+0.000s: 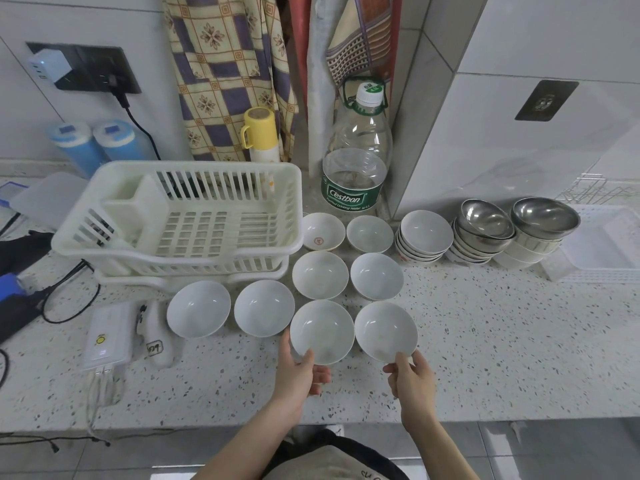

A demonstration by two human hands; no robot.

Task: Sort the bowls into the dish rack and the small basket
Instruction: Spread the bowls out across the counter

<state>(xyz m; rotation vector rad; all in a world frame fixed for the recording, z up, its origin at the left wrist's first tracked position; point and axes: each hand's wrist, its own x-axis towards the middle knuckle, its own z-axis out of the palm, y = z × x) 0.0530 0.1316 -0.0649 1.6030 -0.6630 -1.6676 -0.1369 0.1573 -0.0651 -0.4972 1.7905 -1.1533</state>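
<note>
Several white bowls lie spread on the speckled counter (485,358). My left hand (301,370) pinches the near rim of one white bowl (322,330), thumb inside it. My right hand (410,375) pinches the near rim of the bowl beside it (386,330), which tilts a little. The white plastic dish rack (180,216) stands at the back left with no dishes in it. Stacks of white bowls (424,237) and steel bowls (485,220) (545,216) stand at the back right, next to a shallow white basket (602,247).
A large water bottle (356,161) and a yellow-capped flask (259,133) stand behind the bowls. A power bank (107,334), cables and a small white device (156,334) lie at the left. The counter's front edge runs just under my wrists.
</note>
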